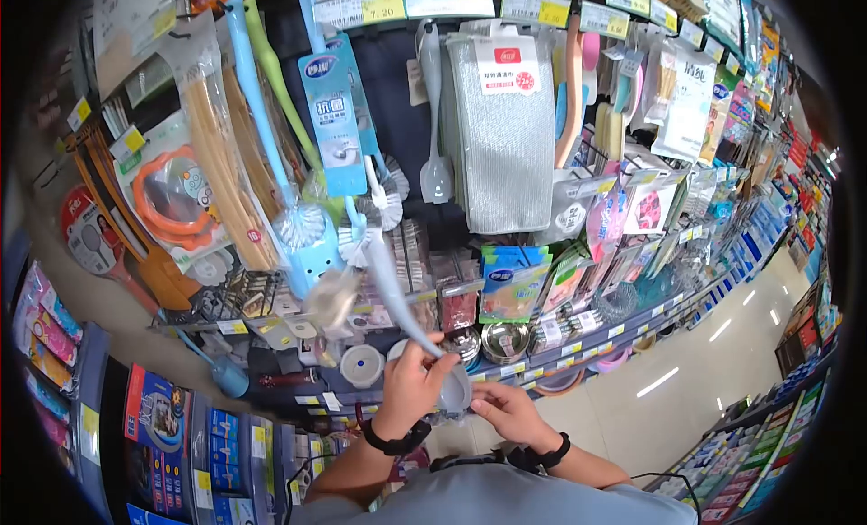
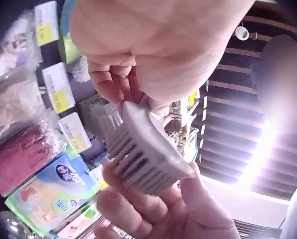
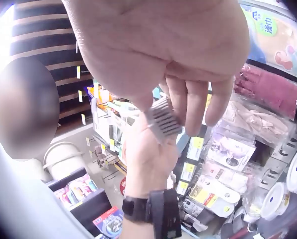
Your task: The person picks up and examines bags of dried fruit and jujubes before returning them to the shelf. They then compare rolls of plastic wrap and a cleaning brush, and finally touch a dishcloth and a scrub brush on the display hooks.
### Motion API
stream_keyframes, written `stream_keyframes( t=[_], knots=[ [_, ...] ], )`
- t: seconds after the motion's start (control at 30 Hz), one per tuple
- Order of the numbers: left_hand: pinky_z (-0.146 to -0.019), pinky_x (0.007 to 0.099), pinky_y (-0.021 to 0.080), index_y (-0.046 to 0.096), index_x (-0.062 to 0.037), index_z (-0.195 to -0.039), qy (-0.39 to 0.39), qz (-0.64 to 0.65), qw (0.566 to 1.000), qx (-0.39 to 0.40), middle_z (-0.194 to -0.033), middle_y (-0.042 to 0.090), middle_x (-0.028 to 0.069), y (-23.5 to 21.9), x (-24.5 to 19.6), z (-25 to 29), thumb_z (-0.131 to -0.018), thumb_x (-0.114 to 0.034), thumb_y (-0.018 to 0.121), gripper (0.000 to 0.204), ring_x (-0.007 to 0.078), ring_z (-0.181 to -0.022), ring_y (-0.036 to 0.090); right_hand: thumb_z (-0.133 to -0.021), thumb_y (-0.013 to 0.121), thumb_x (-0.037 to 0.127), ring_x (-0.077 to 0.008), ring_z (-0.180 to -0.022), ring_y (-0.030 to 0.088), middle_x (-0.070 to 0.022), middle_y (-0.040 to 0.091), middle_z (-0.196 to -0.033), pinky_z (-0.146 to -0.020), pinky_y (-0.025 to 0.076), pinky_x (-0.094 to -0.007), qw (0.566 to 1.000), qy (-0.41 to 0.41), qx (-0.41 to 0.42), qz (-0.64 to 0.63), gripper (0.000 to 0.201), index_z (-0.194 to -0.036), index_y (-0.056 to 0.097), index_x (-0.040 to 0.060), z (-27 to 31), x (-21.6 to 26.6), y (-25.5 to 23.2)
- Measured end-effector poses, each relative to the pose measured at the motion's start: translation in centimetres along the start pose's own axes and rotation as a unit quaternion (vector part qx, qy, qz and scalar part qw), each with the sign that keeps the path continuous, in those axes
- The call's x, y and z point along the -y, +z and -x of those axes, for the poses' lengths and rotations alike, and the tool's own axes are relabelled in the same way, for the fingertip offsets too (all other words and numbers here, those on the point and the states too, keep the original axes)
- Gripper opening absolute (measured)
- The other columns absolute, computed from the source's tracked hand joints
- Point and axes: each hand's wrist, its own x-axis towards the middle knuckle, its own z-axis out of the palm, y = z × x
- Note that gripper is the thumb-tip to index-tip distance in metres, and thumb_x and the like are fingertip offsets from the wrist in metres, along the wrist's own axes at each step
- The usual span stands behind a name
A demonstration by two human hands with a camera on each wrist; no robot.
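Observation:
A pale grey slotted ladle [image 1: 455, 394] is held low in front of the body, its long handle pointing up toward the shelf. My left hand [image 1: 411, 391] grips the handle just above the head. On the other side, my right hand [image 1: 517, 415] pinches the head's rim. In the left wrist view the slotted head [image 2: 151, 154] shows parallel slits along its side; the right thumb lies at the rim and the fingers reach over the slits. The right wrist view has the head [image 3: 163, 120] partly covered by the right hand's fingers.
Brushes hang ahead, including a blue brush [image 1: 302, 227], beside a silver cloth pack [image 1: 506, 146] and a grey spatula [image 1: 436, 164]. Steel bowls [image 1: 506, 342] and a white round container [image 1: 361, 366] sit on the low shelf. Tiled floor [image 1: 668, 380] shows at the right.

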Motion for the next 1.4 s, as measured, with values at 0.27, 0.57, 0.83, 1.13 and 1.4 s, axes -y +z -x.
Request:
stream_keyframes(
  t=[0.27, 0.57, 0.83, 1.13, 1.4],
  knots=[
    [-0.061, 0.0329, 0.054, 0.069, -0.0020, -0.108, 0.148, -0.022, 0.989, 0.012, -0.075, 0.072, 0.0116, -2.3, -6.6, -11.3, -0.097, -0.023, 0.073, 0.024, 0.0221, -0.065, 0.072, -0.102, 0.066, 0.010, -0.0149, -0.098, 0.073, -0.0088, 0.077, -0.103, -0.086, 0.056, -0.0283, 0.999, -0.008, -0.043, 0.003, 0.018, -0.115, 0.069, -0.0030, 1.4, -0.4, -0.4],
    [-0.066, 0.0268, 0.052, 0.070, 0.0021, -0.107, 0.139, -0.019, 0.989, 0.038, -0.076, 0.073, 0.0080, -1.5, -9.2, -18.4, -0.100, -0.025, 0.070, 0.028, 0.0116, -0.075, 0.072, -0.104, 0.062, 0.013, -0.0144, -0.096, 0.074, -0.0109, 0.078, -0.100, -0.083, 0.056, -0.0275, 0.995, 0.014, -0.096, -0.025, 0.023, -0.118, 0.068, -0.0043, 2.8, -0.6, -1.5],
    [-0.066, 0.0264, 0.051, 0.072, 0.0005, -0.106, 0.168, -0.038, 0.985, 0.022, -0.076, 0.074, 0.0071, -1.1, -10.0, -20.1, -0.099, -0.024, 0.071, 0.026, 0.0101, -0.070, 0.068, -0.105, 0.060, 0.011, -0.0151, -0.094, 0.075, -0.0112, 0.078, -0.100, -0.082, 0.057, -0.0284, 0.994, -0.013, -0.107, 0.030, 0.020, -0.116, 0.069, -0.0029, 3.2, -0.6, -2.0],
    [-0.056, 0.0312, 0.045, 0.072, 0.0000, -0.103, 0.192, -0.032, 0.981, 0.006, -0.065, 0.066, 0.0090, -0.5, -9.2, -21.1, -0.099, -0.027, 0.070, 0.027, 0.0153, -0.056, 0.060, -0.104, 0.062, 0.013, -0.0181, -0.090, 0.075, -0.0103, 0.078, -0.099, -0.080, 0.056, -0.0303, 0.993, -0.017, -0.079, 0.086, 0.020, -0.117, 0.070, 0.0010, 2.4, -0.8, -2.4],
    [-0.063, 0.0275, 0.049, 0.073, 0.0005, -0.105, 0.126, -0.108, 0.984, 0.059, -0.074, 0.073, 0.0080, -1.5, -7.9, -23.3, -0.101, -0.030, 0.068, 0.031, 0.0117, -0.070, 0.070, -0.104, 0.063, 0.016, -0.0186, -0.088, 0.074, -0.0109, 0.078, -0.100, -0.077, 0.055, -0.0311, 0.994, -0.003, -0.061, 0.090, 0.022, -0.119, 0.071, 0.0021, 1.8, -0.9, -2.5]
  ],
)
